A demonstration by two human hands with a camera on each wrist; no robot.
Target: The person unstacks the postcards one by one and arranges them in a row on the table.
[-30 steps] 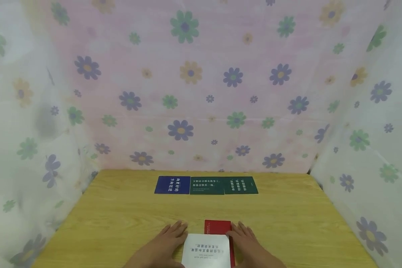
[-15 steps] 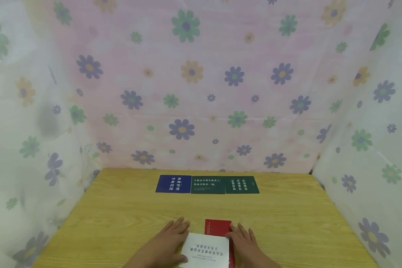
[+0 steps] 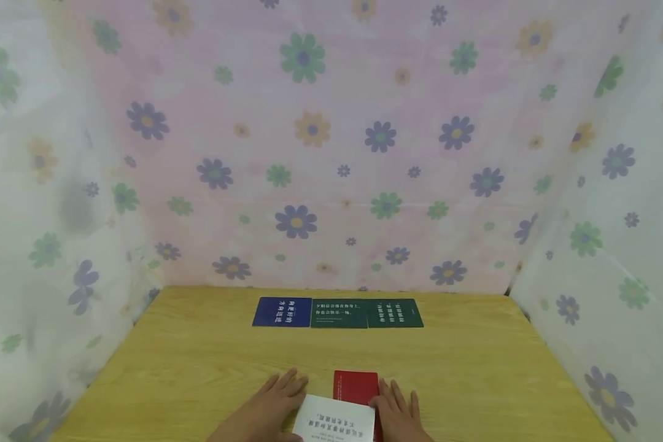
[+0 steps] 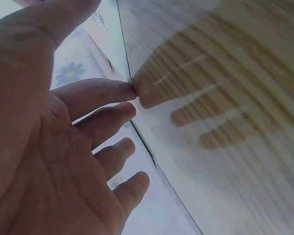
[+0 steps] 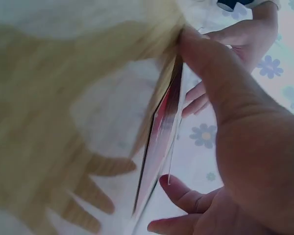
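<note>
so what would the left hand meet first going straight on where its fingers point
The left hand would probably meet the middle green card at the back, clearing the red card; its exact heading is hard to judge.

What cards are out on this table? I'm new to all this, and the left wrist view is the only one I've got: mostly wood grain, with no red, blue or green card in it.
Observer: The head view shows a red card partly covered by a white card, which sits at a slant to it.

Visitor: Oh, nice! And is there anything farther off, past those two?

Observer: Yes, in the head view three more sit side by side near the far edge of the table: a blue card at the left end, then a middle green card and a right-end green card.
</note>
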